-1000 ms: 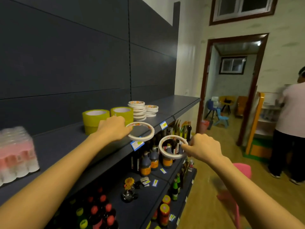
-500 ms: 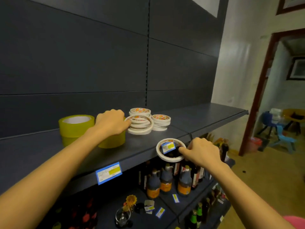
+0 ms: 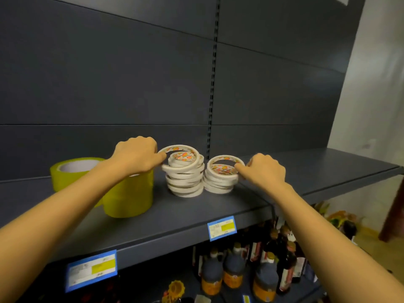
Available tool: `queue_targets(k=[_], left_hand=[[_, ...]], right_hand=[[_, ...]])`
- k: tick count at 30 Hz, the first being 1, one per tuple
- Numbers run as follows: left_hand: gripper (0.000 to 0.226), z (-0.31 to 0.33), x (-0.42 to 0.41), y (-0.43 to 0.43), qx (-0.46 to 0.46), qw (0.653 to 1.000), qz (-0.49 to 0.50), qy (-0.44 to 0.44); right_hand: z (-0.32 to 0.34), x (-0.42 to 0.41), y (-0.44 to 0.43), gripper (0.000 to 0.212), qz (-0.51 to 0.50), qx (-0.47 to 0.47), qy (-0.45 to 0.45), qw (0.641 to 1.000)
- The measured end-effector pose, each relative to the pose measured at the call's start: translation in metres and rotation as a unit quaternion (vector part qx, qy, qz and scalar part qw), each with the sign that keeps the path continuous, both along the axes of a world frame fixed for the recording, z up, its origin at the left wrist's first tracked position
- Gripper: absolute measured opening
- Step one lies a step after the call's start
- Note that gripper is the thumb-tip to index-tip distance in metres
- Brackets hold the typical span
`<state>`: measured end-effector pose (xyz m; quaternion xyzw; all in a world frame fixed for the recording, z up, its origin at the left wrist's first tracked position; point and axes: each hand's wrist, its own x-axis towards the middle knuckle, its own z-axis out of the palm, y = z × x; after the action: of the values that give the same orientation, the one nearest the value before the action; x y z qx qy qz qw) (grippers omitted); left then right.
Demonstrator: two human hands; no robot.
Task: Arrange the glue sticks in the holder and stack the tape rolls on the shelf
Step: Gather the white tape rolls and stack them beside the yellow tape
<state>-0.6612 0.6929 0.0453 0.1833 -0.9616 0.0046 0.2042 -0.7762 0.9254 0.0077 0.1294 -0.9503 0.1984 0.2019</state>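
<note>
Two stacks of thin white tape rolls stand side by side on the dark grey shelf. My left hand pinches a white tape roll tilted over the top of the taller left stack. My right hand pinches another white tape roll at its right rim, just above the shorter right stack. Whether either held roll touches its stack I cannot tell. No glue sticks or holder are in view.
Two wide yellow tape rolls stand left of the stacks, one under my left wrist, the other behind it. Blue price tags hang on the shelf edge. Dark bottles fill the shelf below.
Both hands moved forward and up with their rolls: the left roll now sits over the left stack, the right roll rose from below the shelf edge to the right stack. The camera came closer.
</note>
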Motion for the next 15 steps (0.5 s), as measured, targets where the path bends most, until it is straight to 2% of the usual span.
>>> queue_targets(k=[9,15], left_hand=[[0.039,0.004,-0.079,0.017,-0.006,0.999,-0.031,-0.025],[0.038,-0.001,-0.115,0.048,-0.033,0.998,-0.029,-0.044]], right_hand=[[-0.002,-0.066,-0.011,0.05,0.048,0.104,-0.08,0.99],[0.022,-0.081,0.017,0.052,0.075,0.07,-0.043,0.994]])
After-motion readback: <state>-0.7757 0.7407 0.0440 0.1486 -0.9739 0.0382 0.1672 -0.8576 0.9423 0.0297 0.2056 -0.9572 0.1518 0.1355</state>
